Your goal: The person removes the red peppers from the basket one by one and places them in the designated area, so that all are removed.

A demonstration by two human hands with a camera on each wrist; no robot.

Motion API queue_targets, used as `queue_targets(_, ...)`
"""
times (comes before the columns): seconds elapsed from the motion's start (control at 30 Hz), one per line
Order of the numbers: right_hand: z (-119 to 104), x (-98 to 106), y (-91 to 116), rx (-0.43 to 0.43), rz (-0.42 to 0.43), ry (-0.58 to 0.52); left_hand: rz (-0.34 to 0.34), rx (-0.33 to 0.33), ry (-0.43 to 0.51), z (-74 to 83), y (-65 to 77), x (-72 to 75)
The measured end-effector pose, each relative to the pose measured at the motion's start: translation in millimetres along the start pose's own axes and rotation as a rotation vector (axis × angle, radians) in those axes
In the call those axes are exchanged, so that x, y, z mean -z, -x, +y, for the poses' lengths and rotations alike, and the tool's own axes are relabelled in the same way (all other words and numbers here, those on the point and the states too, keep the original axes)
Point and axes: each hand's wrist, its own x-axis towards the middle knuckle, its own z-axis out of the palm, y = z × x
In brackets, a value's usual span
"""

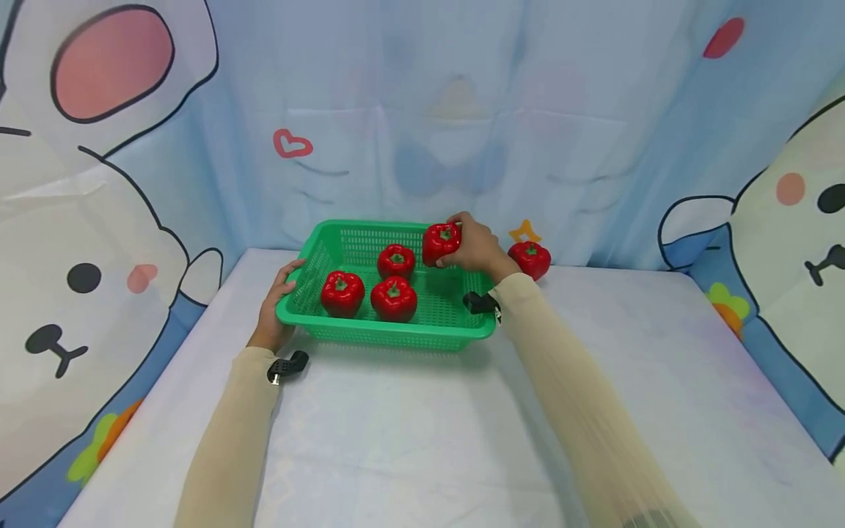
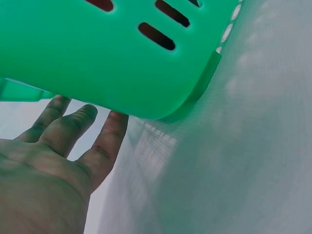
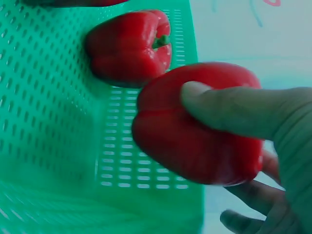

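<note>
My right hand [image 1: 477, 246] grips a red bell pepper [image 3: 195, 124], thumb across its side, and holds it over the back right part of a green plastic basket [image 1: 386, 335]. Inside the basket lie three other red bell peppers, one at the left [image 1: 342, 294], one at the front [image 1: 393, 299] and one behind [image 1: 396, 261]. At the basket's left end rests my left hand [image 1: 272, 312], touching the rim. Its fingers [image 2: 105, 141] are spread and fairly straight in the left wrist view, with the tips at the basket's edge; the thumb is out of that view.
Another red bell pepper [image 1: 530, 259] lies on the white-covered table [image 1: 396, 433], right of the basket and beyond my right wrist. A blue printed cloth [image 1: 422, 132] hangs behind the table's back edge, with cartoon animals on both sides.
</note>
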Motion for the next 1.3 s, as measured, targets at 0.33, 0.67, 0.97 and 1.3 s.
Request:
queue_targets(0.33,0,25,22,0.007,0.074,-0.223,0.001,0.003,-0.043,-0.9,0.3,-0.2)
queue_targets(0.67,58,59,46,-0.002,0.205,-0.376,-0.002,0.003,-0.053,-0.8,1.1,-0.2)
queue_targets(0.97,125,88,67,-0.232,0.505,-0.352,-0.015,0.005,-0.039,0.5,1.8,-0.9)
queue_targets(1.3,195,79,73,-0.489,0.517,-0.258,-0.034,-0.017,-0.006,-0.7,3.9,-0.6)
